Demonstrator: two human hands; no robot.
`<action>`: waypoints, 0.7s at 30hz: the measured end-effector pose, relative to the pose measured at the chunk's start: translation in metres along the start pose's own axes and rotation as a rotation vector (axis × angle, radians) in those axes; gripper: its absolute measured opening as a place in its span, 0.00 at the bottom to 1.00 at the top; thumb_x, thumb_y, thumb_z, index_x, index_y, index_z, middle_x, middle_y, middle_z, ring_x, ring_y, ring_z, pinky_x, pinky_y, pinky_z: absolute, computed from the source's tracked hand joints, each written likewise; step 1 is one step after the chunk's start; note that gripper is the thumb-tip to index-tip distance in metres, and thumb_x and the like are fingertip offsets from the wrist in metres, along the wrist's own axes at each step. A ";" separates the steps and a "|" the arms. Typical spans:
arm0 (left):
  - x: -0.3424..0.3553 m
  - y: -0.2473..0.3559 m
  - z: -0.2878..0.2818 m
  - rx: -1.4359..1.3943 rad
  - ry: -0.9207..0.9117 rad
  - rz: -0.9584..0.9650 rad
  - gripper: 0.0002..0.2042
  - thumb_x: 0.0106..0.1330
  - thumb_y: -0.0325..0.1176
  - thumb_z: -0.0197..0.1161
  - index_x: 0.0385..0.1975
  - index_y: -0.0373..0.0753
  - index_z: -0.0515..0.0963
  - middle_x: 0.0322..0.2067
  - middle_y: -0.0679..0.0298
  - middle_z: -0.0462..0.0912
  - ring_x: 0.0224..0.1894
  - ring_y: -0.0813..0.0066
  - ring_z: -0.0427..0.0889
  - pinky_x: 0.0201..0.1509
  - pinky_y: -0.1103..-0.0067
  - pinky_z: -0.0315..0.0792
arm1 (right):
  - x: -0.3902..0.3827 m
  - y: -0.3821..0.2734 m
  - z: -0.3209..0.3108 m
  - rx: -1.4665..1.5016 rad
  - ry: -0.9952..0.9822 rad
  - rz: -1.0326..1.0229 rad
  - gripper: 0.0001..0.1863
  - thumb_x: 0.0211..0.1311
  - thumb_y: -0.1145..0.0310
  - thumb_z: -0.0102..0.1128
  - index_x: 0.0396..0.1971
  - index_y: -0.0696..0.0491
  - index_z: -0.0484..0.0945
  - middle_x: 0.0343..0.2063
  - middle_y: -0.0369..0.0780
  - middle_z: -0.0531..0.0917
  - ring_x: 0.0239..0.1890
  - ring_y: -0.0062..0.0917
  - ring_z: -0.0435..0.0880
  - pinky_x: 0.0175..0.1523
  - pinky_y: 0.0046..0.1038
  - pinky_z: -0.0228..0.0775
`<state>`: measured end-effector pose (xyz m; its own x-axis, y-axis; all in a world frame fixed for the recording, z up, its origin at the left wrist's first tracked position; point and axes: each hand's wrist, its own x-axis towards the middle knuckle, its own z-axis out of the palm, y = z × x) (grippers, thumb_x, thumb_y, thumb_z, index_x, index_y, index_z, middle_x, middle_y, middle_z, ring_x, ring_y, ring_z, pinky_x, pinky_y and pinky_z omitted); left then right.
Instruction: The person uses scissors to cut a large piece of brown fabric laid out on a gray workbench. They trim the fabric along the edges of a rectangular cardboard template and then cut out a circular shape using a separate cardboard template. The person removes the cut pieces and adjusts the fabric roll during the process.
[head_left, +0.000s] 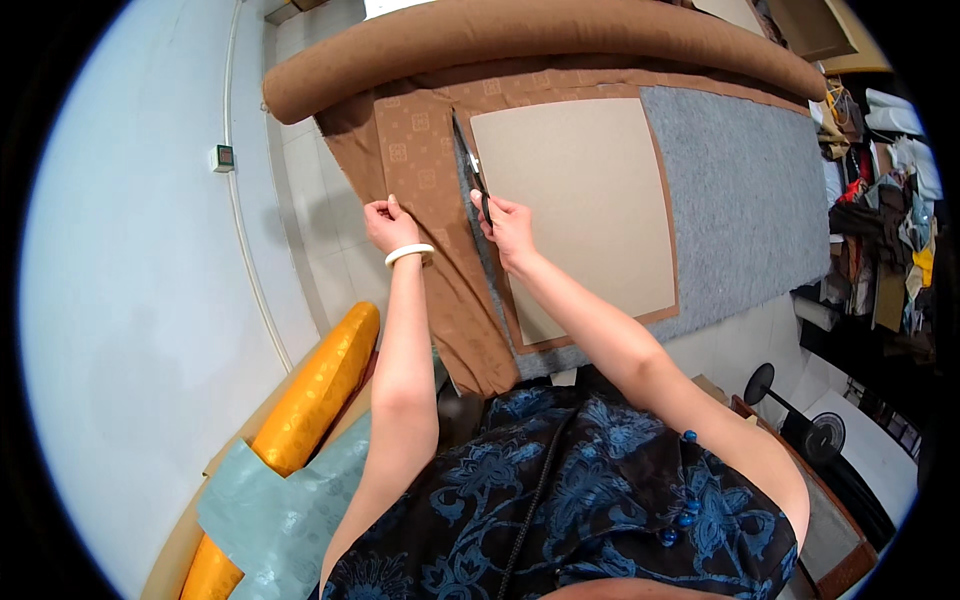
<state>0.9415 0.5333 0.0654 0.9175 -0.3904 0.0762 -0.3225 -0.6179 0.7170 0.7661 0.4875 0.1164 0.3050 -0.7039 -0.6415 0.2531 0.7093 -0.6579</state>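
Black scissors (pixel 474 162) extend forward from the right fingers (pixel 504 208).

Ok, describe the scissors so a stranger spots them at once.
Find the long brown roll across the picture's top. Below it, the right hand holds the scissors beside the left edge of a beige board. Black handle and shiny metal set them apart from the brown cloth.

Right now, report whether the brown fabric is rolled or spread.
Both: the brown fabric lies spread, rumpled near the left hand, while a thick brown roll lies beyond.
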 end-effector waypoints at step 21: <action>0.000 -0.001 -0.001 -0.062 -0.022 -0.023 0.11 0.64 0.34 0.65 0.27 0.35 0.71 0.21 0.61 0.77 0.22 0.70 0.74 0.30 0.72 0.71 | 0.013 0.023 0.016 0.057 0.012 -0.058 0.13 0.62 0.61 0.66 0.22 0.52 0.79 0.14 0.23 0.67 0.14 0.08 0.60 0.19 0.18 0.46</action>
<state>0.9422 0.5347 0.0653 0.9190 -0.3918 0.0444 -0.2856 -0.5839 0.7600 0.7910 0.4948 0.0993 0.2776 -0.7443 -0.6074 0.3225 0.6678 -0.6709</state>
